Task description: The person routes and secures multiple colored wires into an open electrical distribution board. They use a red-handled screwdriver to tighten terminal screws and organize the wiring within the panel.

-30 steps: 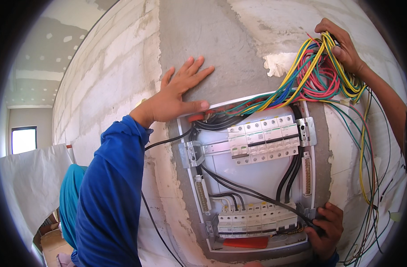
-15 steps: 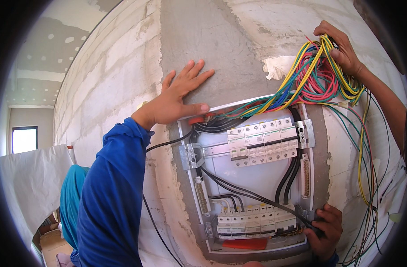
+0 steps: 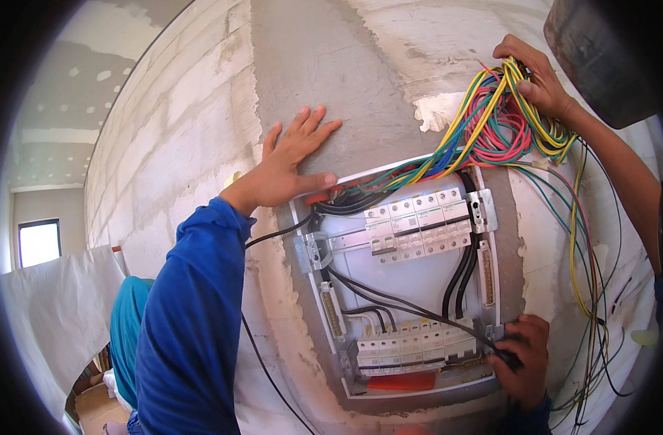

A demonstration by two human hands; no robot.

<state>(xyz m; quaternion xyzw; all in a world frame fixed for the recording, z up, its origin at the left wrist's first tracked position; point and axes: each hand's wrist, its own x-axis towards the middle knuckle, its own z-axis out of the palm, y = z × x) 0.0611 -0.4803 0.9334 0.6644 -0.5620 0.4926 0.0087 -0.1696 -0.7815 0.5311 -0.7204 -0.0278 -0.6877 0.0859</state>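
Note:
My left hand (image 3: 292, 159), in a blue sleeve, lies spread on the grey cement strip of the wall, its thumb at the top left corner of an open electrical panel box (image 3: 411, 280). At the box's lower right edge, my right hand (image 3: 523, 355) is closed around black cables (image 3: 418, 312) that run across from the left side. An upper row of white circuit breakers (image 3: 418, 225) sits on a rail, and a lower row of breakers (image 3: 411, 348) is near the bottom. Black wires enter some of the lower ones.
Another person's hand (image 3: 538, 80) holds up a bundle of yellow, green, pink and blue wires (image 3: 498, 119) above the box. Loose wires (image 3: 596, 290) hang on the right. A dark rounded object (image 3: 603, 61) is at top right. A red piece (image 3: 400, 381) lies in the box's bottom.
The view has shifted slightly, and the dark rounded object has come in at top right. My right hand has moved slightly up along the box's edge with the cables. My left hand stays put.

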